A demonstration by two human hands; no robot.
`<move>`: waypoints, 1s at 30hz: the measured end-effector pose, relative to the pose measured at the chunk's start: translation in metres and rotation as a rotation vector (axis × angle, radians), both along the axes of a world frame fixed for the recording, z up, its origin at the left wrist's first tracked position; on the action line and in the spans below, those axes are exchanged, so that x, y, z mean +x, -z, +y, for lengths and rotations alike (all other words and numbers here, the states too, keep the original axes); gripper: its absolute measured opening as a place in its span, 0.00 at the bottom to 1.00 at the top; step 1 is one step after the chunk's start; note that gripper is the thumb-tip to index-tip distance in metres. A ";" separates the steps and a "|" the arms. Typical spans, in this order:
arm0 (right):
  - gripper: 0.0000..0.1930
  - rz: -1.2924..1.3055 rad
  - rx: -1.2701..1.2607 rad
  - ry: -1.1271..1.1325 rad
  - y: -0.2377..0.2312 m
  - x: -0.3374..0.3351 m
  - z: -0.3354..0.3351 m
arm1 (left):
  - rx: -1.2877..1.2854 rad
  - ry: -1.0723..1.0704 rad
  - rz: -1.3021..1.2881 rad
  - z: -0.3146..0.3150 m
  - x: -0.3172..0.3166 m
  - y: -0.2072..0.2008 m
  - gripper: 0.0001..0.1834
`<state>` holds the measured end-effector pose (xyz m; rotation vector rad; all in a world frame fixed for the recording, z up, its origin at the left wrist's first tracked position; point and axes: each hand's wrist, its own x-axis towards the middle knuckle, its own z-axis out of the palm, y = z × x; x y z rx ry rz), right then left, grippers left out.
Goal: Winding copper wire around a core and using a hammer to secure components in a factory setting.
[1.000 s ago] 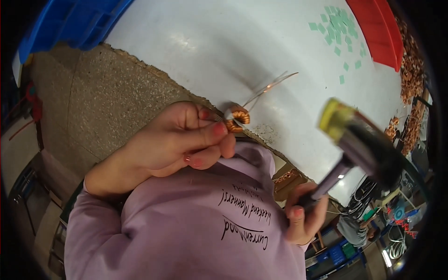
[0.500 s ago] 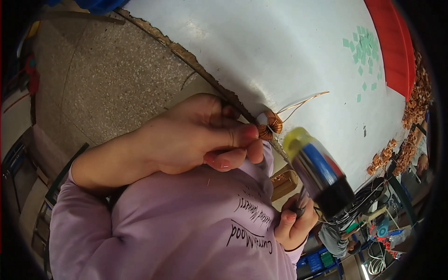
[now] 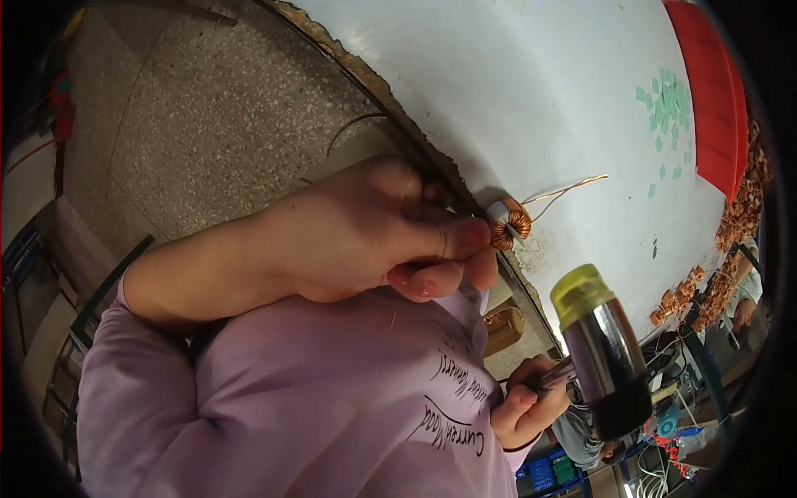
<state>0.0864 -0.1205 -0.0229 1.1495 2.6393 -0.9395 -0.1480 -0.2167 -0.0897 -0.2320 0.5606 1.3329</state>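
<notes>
My left hand (image 3: 390, 236) is closed on a small ring-shaped coil (image 3: 516, 219) at the table's edge. Copper wire wraps the ring, a white part shows on it, and two wire ends stick out over the tabletop. My fingertips cover the coil's near side. Lower and to the right, my right hand (image 3: 531, 407) grips the handle of a mallet (image 3: 613, 357). Its head has a translucent yellow face, a shiny metal middle and a black opposite end. The yellow face is apart from the coil.
The white table (image 3: 531, 100) has a rough, chipped edge (image 3: 398, 100). Several small green squares (image 3: 667, 108) lie on it beside a red bin (image 3: 718, 100). Piled copper coils (image 3: 747, 199) sit along the far right. Another person (image 3: 581, 436) is at the lower right.
The mallet head has swung down and right, away from the coil, and is less blurred. The left hand still holds the coil, which sits slightly farther right in view.
</notes>
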 end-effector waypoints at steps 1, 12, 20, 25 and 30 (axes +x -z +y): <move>0.21 -0.021 -0.008 0.017 -0.003 -0.001 -0.001 | -0.007 0.014 0.019 0.000 0.000 0.000 0.06; 0.21 -0.045 -0.024 -0.008 0.007 0.012 0.005 | 0.028 -0.027 -0.004 0.000 0.001 0.000 0.06; 0.20 0.032 0.055 0.030 0.012 0.010 0.001 | -0.041 -0.040 0.028 0.003 0.003 -0.002 0.06; 0.19 -0.024 0.086 -0.001 0.010 0.008 0.001 | -0.022 -0.014 0.043 0.001 0.003 0.000 0.06; 0.18 -0.021 0.199 0.006 0.008 0.014 -0.001 | 0.021 -0.028 0.012 0.000 0.001 -0.002 0.06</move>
